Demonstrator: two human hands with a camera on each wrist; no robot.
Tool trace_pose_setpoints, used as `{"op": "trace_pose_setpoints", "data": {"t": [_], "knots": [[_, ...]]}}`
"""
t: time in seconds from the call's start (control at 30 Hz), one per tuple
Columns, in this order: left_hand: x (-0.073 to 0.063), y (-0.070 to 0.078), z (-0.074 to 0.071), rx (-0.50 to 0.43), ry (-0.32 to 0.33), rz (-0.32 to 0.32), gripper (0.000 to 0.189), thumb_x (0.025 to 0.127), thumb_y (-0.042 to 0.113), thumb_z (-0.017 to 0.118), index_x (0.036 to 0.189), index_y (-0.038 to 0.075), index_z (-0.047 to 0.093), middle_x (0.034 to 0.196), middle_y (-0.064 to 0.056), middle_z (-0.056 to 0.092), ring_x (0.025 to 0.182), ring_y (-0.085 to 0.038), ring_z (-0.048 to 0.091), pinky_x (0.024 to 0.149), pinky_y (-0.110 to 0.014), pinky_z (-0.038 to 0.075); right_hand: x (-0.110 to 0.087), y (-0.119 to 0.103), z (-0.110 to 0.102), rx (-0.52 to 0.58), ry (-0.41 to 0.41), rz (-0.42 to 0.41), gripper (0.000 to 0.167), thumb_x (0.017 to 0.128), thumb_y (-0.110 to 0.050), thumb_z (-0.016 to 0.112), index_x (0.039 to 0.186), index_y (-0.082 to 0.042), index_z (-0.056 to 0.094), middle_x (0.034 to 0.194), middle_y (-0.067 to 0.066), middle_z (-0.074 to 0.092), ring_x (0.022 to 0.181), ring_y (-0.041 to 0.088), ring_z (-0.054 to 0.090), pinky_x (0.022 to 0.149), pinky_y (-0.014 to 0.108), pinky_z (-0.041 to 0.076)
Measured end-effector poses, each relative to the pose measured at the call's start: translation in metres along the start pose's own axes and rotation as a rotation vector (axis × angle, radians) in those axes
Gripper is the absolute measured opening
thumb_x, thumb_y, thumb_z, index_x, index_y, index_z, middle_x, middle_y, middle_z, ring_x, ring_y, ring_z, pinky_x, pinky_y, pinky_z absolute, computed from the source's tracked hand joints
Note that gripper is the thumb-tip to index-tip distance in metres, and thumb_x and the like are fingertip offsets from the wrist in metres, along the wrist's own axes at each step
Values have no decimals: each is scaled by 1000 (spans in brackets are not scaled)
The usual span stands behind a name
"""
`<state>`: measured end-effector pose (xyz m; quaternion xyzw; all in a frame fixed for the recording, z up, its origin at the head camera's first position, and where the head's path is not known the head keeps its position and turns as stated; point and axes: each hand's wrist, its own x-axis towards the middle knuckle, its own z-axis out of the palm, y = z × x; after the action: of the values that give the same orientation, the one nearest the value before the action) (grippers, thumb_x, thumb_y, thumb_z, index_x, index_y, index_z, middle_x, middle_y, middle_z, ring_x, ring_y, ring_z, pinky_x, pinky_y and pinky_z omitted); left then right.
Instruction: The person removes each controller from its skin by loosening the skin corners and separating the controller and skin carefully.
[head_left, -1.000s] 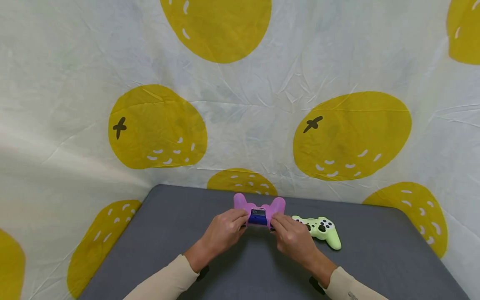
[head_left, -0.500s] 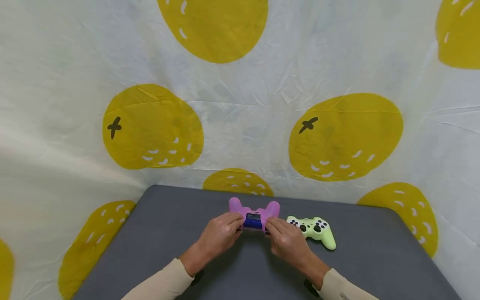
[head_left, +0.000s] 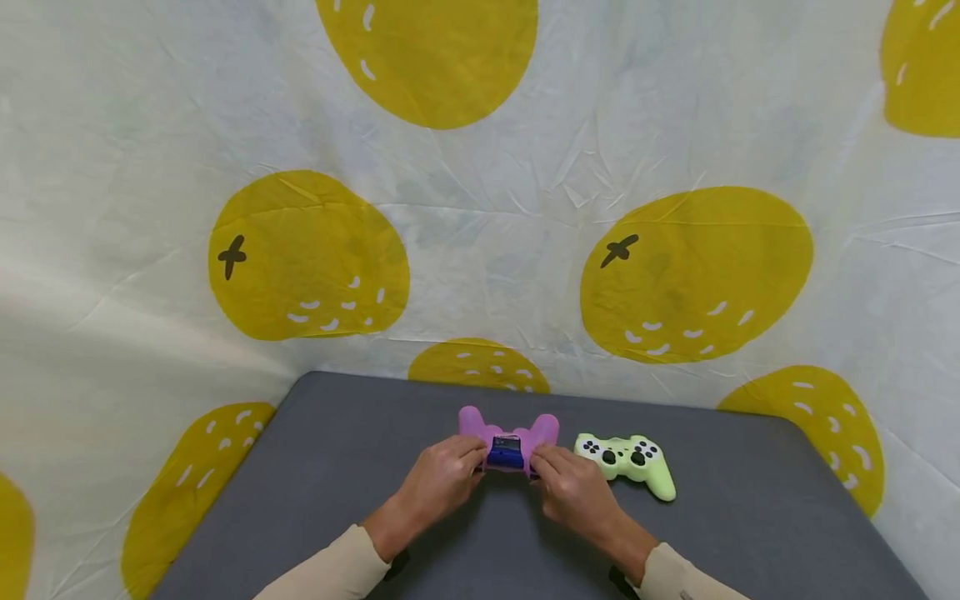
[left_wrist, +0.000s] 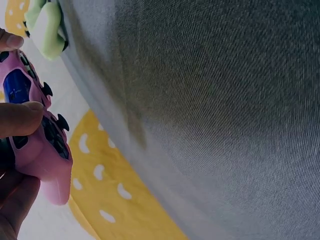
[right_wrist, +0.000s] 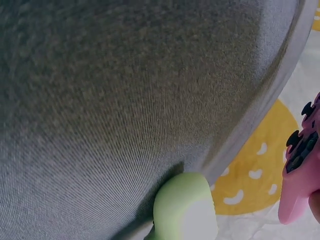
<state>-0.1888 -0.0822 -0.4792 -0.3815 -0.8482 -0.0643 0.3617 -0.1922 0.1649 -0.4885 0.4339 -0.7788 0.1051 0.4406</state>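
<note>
A dark blue game controller in a pink silicone cover [head_left: 538,432] is held above the table with its grips pointing away from me. The bare blue casing [head_left: 506,452] shows through an opening in the cover's back. My left hand [head_left: 442,477] pinches the left side, thumb and fingers on the cover. At the other side, my right hand [head_left: 579,492] pinches the controller between thumb and fingers. In the left wrist view black thumbsticks [left_wrist: 61,122] poke out of the cover's front. Only one pink grip [right_wrist: 295,200] and part of the front show in the right wrist view.
Just right of my right hand, a second controller in a pale green cover [head_left: 656,475] lies face up on the grey cloth-covered table [head_left: 360,417]. Behind the table hangs a white sheet [head_left: 487,267] printed with large yellow fruit.
Both hands have lowered the pink-covered controller slightly toward me, still gripping both sides. The green-covered controller stays in place on the table; the head view has shifted a little.
</note>
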Motion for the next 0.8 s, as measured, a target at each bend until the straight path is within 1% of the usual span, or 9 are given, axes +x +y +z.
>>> {"op": "trace_pose_setpoints", "data": {"t": [0.07, 0.1, 0.17, 0.27, 0.43, 0.63, 0.8], "knots": [[-1, 0, 1, 7, -7, -3, 38, 67, 21, 99, 100, 11, 82, 102, 2, 79, 92, -11, 74, 85, -26, 61, -1, -1, 1, -3, -12, 4, 24, 69, -2, 70, 92, 1, 76, 92, 12, 78, 80, 22, 74, 70, 35, 62], [-2, 0, 1, 8, -10, -5, 38, 67, 21, 99, 100, 12, 82, 102, 2, 79, 93, -11, 74, 85, -25, 60, -1, -1, 2, -5, -17, 5, 27, 65, -1, 73, 92, 0, 76, 92, 11, 78, 80, 22, 74, 70, 34, 62], [-2, 0, 2, 6, -13, -9, 38, 67, 22, 99, 100, 12, 82, 102, 3, 79, 93, -11, 74, 86, -25, 60, -2, -1, 3, -13, -26, 10, 30, 61, -1, 77, 91, 0, 76, 91, 10, 78, 79, 21, 74, 70, 33, 61], [-4, -1, 4, -6, -15, -15, 38, 67, 21, 99, 100, 12, 82, 102, 3, 79, 93, -11, 74, 86, -26, 60, -4, -2, 4, -17, -37, 16, 33, 58, -1, 82, 91, -1, 76, 91, 10, 77, 79, 20, 73, 70, 32, 61], [-10, -2, 8, -20, -26, -20, 38, 65, 20, 100, 98, 12, 81, 101, 3, 78, 92, -11, 73, 84, -26, 60, -6, -4, 7, -6, -68, 14, 40, 55, -4, 92, 90, -2, 75, 90, 8, 77, 78, 19, 72, 69, 31, 61], [-12, -3, 10, -31, -53, -29, 37, 68, 20, 98, 100, 12, 81, 103, 2, 78, 94, -11, 73, 86, -26, 60, -8, -4, 10, -8, -86, 26, 40, 55, -7, 94, 90, -4, 75, 90, 7, 77, 78, 18, 72, 70, 31, 61], [-15, -4, 12, -36, -61, -36, 39, 66, 21, 99, 99, 11, 81, 102, 1, 79, 93, -12, 73, 85, -27, 60, -7, -5, 12, 7, -103, 24, 39, 56, -9, 94, 89, -6, 74, 90, 5, 76, 78, 17, 72, 70, 30, 60]]}}
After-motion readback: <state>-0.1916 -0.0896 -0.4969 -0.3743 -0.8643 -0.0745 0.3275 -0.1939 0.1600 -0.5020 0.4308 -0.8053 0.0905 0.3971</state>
